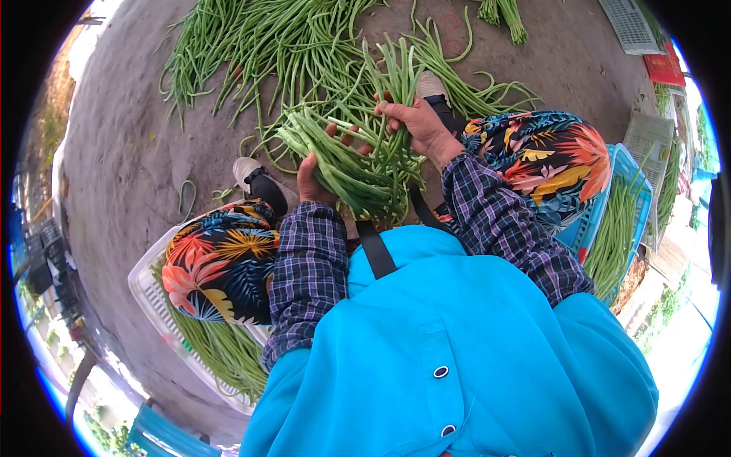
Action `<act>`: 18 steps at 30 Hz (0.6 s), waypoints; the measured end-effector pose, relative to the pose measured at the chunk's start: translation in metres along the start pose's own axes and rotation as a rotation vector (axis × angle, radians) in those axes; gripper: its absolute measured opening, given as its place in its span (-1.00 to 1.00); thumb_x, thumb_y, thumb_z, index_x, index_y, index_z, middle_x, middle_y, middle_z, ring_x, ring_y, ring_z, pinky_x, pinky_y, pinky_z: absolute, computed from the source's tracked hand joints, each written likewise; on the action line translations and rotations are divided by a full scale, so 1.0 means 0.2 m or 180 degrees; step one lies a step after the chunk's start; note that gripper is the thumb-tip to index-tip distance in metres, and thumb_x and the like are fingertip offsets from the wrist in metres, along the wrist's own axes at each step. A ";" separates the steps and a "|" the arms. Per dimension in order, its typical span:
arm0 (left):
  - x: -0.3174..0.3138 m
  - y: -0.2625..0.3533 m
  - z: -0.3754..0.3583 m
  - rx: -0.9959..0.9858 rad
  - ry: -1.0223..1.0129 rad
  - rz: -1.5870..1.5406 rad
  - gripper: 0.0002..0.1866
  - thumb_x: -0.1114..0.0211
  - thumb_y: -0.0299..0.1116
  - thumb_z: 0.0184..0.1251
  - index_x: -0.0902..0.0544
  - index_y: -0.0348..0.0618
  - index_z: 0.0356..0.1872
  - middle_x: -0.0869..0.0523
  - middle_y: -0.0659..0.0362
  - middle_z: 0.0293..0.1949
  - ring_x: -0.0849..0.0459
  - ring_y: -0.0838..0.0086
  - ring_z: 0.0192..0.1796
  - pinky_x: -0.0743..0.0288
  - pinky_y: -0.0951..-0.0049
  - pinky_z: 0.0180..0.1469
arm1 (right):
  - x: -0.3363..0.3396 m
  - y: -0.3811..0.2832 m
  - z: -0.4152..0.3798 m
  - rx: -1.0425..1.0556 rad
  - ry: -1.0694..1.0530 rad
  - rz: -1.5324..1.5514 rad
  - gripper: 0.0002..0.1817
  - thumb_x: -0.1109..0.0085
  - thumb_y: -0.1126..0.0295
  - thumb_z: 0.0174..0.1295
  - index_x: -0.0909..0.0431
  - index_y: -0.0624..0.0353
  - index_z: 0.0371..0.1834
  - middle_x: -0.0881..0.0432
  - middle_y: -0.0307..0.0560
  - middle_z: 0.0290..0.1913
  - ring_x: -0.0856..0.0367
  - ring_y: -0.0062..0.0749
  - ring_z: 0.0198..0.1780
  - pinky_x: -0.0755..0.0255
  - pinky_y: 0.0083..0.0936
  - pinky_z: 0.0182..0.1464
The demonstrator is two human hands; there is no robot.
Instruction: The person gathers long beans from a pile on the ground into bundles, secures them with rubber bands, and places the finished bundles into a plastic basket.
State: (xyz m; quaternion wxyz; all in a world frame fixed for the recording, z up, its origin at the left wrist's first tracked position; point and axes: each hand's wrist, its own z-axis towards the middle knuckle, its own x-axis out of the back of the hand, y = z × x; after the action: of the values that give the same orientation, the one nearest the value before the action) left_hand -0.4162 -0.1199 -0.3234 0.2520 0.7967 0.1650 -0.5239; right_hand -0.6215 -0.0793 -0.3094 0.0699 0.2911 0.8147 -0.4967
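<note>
Blue cloth of our shirt point(487, 327) fills the space nearest us, behind both hands, with a button point(441, 372) on its front, and a dark strap point(375, 250) shows just short of the hands. Plaid cuffs follow: the left sleeve point(308, 247) runs up to our left hand point(317, 185), the right sleeve point(502, 213) to our right hand point(417, 126). Left of the left hand and nearer us, a white crate point(145, 276) holds long beans point(221, 354) beside our flower-patterned trousers point(217, 266); to the right of the right hand, past the other knee, a blue crate point(582, 225) holds more beans point(613, 236). Our left hand is grasping a thick bunch of green beans point(346, 171), its thumb on the near side and its fingertips showing beyond. Our right hand is clenched round a sheaf of beans point(400, 68) whose ends point up and away from us; strands trail below it into the bunch, and we cannot tell whether the two are fully separate. One shoe point(247, 174) rests left of the left hand, another point(432, 85) just beyond the right hand. Farther out, ahead of both hands, a loose heap of beans point(266, 46) spreads over the ground point(122, 137), and a small bundle point(512, 19) lies beyond the right hand, off to its right.
</note>
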 end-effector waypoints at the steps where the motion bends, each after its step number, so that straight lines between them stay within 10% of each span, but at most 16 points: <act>1: 0.00 0.00 0.00 -0.0004 0.0000 -0.0006 -0.22 -0.33 -0.08 -0.09 -0.31 -0.03 0.25 -0.26 -0.08 0.28 -0.35 -0.17 0.20 -0.27 -0.12 0.23 | 0.01 -0.01 0.00 -0.0023 0.0041 0.0193 -0.68 -0.13 0.44 0.18 -0.43 0.24 0.01 -0.59 -0.21 -0.29 -0.36 -0.73 -0.55 -0.35 -0.69 -0.42; 18: -0.02 0.01 -0.01 -0.0497 0.0059 0.0312 -0.20 -0.31 -0.04 -0.06 -0.28 -0.11 0.26 -0.29 -0.11 0.26 -0.32 -0.16 0.23 -0.20 -0.13 0.27 | 0.04 -0.07 -0.10 0.0743 -0.0176 -0.1181 -0.77 -0.09 0.20 0.28 -0.49 0.15 -0.26 -0.53 -0.34 -0.51 -0.44 -0.71 -0.46 -0.32 -0.69 -0.36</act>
State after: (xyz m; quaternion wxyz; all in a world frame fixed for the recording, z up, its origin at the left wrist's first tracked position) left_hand -0.4152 -0.1194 -0.3189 0.3371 0.7866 0.1685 -0.4890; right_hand -0.6321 -0.0639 -0.2907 -0.0345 0.1286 0.7890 -0.5998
